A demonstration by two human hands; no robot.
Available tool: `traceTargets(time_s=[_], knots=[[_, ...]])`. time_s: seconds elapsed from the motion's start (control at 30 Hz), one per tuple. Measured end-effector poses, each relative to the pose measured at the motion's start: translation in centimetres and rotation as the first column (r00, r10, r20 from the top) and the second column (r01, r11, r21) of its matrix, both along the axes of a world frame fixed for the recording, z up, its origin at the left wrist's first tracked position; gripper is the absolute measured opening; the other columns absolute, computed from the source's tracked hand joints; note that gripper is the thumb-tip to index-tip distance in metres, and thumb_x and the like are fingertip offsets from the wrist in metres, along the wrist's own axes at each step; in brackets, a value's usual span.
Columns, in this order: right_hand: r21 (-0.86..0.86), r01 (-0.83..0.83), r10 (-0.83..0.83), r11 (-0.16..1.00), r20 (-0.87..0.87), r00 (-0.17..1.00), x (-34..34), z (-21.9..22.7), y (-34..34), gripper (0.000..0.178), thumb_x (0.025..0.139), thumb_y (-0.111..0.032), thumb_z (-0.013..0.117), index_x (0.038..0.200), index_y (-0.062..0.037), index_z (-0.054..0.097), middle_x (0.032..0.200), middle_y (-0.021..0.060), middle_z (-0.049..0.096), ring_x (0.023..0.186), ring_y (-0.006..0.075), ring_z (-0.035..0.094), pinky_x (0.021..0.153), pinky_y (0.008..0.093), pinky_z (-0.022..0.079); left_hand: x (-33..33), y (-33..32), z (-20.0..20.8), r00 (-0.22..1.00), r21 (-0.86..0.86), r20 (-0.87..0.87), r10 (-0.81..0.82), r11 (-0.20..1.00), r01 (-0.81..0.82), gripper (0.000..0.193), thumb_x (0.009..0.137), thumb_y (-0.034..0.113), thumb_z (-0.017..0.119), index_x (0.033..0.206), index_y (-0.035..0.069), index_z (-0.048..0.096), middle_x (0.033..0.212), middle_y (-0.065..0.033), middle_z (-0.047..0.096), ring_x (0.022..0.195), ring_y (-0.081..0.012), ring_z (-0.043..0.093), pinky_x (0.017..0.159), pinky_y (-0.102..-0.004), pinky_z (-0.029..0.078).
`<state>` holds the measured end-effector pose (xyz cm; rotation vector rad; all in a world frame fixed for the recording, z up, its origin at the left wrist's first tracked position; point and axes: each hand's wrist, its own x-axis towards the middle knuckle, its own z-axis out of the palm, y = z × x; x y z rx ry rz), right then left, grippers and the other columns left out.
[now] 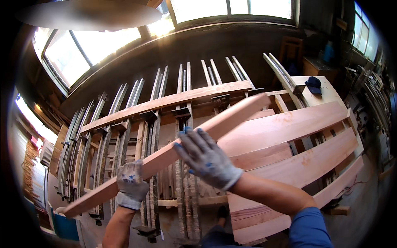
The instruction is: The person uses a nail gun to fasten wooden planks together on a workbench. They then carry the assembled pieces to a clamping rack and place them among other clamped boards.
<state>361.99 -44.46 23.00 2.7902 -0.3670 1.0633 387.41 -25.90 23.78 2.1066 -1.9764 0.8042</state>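
A long, straight wooden board (165,156) slants across the view over the metal clamp bars, from lower left up to the right. My left hand (131,182), in a grey work glove, is closed around its lower-left part. My right hand (209,159), gloved in grey with blue fingertips, lies across the board near its middle, fingers stretched and apart. Beyond it, another long wooden strip (165,103) rests across the clamp bars. To the right of my hands are wide, pinkish wooden panels (285,124), partly covered by my right forearm.
Several long metal bar clamps (155,124) stand in a row, their ends pointing toward the windows. A dark blue cap (313,84) sits on a pale board at the right. Metal bars (374,111) are stacked by the right wall. A wood block (340,210) lies on the floor.
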Motion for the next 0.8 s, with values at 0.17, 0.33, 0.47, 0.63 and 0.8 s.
traceTargets(time_s=[0.17,0.33,0.47,0.63,0.8], knots=[[0.073,0.355,-0.337,0.932,-0.186,0.923,-0.8,1.8,1.2,0.039,0.091,-0.015,0.063,0.126,0.0023,0.061,0.110,0.0141,0.071,0.098,0.0275,0.070,0.084,0.0408,0.057,-6.6,-4.9,7.1,0.966,-0.003,0.083,-0.244,0.969,0.246,0.038,0.079,0.013,0.073,0.114,0.003,0.065,0.107,-0.0148,0.070,0.099,-0.0335,0.065,0.094,-0.0485,0.048],[0.169,0.360,-0.395,0.918,0.293,0.871,-5.1,3.0,-0.8,0.061,0.070,-0.030,0.091,0.119,-0.0060,0.063,0.108,0.0124,0.072,0.094,0.0273,0.072,0.084,0.0403,0.057,-11.7,-9.8,13.8,0.862,-0.103,0.399,-0.312,0.919,0.380,0.029,0.085,0.012,0.070,0.114,0.014,0.073,0.109,-0.0063,0.070,0.112,-0.0243,0.064,0.109,-0.0467,0.046],[0.242,0.359,-0.433,0.901,0.532,0.728,-9.3,8.3,-4.0,0.053,0.068,-0.037,0.095,0.105,-0.0083,0.069,0.086,0.0088,0.073,0.078,0.0238,0.073,0.072,0.0368,0.059,-13.8,-14.2,18.7,0.743,-0.465,0.618,-0.259,0.642,0.610,0.046,0.088,0.022,0.079,0.133,0.023,0.068,0.137,-0.0081,0.063,0.138,-0.0317,0.052,0.120,-0.0508,0.037],[0.560,0.039,-0.452,0.827,0.624,0.637,-14.8,15.7,-6.0,0.050,0.081,-0.054,0.087,0.092,-0.0070,0.071,0.073,-0.0009,0.069,0.057,0.0085,0.062,0.053,0.0281,0.054,-14.3,-16.8,16.8,0.663,-0.710,0.213,-0.717,0.352,0.610,0.077,0.085,0.028,0.085,0.150,0.005,0.049,0.152,-0.0168,0.052,0.144,-0.0343,0.045,0.121,-0.0458,0.039],[0.594,-0.149,-0.410,0.791,0.694,0.592,-18.8,17.8,-7.7,0.044,0.088,-0.038,0.085,0.111,-0.0009,0.075,0.101,0.0041,0.077,0.086,0.0113,0.073,0.075,0.0254,0.060,-13.2,-15.6,-1.0,0.484,-0.132,-0.859,-0.169,0.985,0.110,0.110,0.084,0.061,0.078,0.158,-0.001,0.026,0.158,-0.0334,0.035,0.149,-0.0446,0.035,0.124,-0.0520,0.032]])
